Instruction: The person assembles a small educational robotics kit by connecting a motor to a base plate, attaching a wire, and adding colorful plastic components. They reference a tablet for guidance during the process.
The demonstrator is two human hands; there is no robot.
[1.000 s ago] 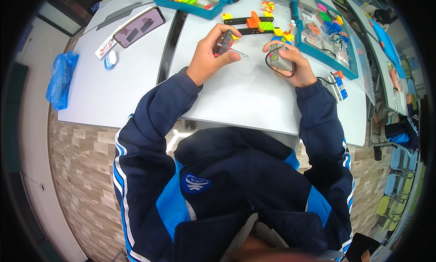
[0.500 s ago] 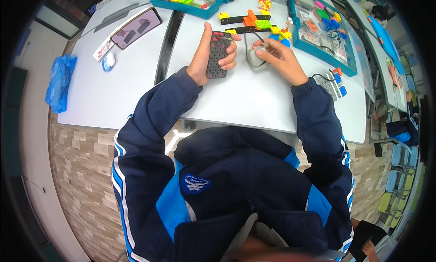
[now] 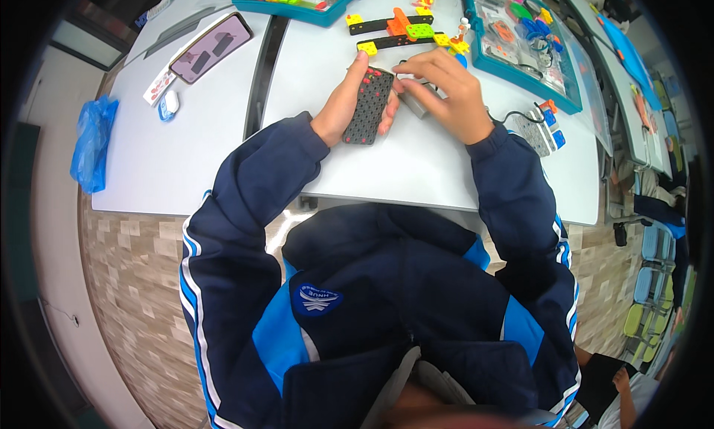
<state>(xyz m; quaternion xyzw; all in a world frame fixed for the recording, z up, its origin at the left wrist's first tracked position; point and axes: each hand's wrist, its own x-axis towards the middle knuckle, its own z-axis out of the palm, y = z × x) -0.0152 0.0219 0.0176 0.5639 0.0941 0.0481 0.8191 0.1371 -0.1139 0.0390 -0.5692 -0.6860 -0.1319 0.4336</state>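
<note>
In my left hand [image 3: 338,111] is a dark grey perforated building block [image 3: 366,115] with small red pegs, tilted and gripped by its sides. My right hand [image 3: 454,98] is at the block's upper right edge, thumb and fingertips pinched together. Whatever they pinch is too small or too hidden to make out. A light grey box-shaped part [image 3: 413,103] lies under the right hand, partly covered by it. Just beyond is a black, orange, green and yellow assembly [image 3: 398,29] of building pieces.
A phone [image 3: 211,47] showing a picture of dark parts lies at the left, near a small white-and-blue item [image 3: 169,105] and a blue plastic bag [image 3: 94,143]. Teal kit cases [image 3: 299,14] [image 3: 526,82] stand at the back. A grey cabled block [image 3: 537,135] sits at right.
My right hand has left the light grey part and come left to the block's upper edge. My left hand has shifted slightly right and down with the block.
</note>
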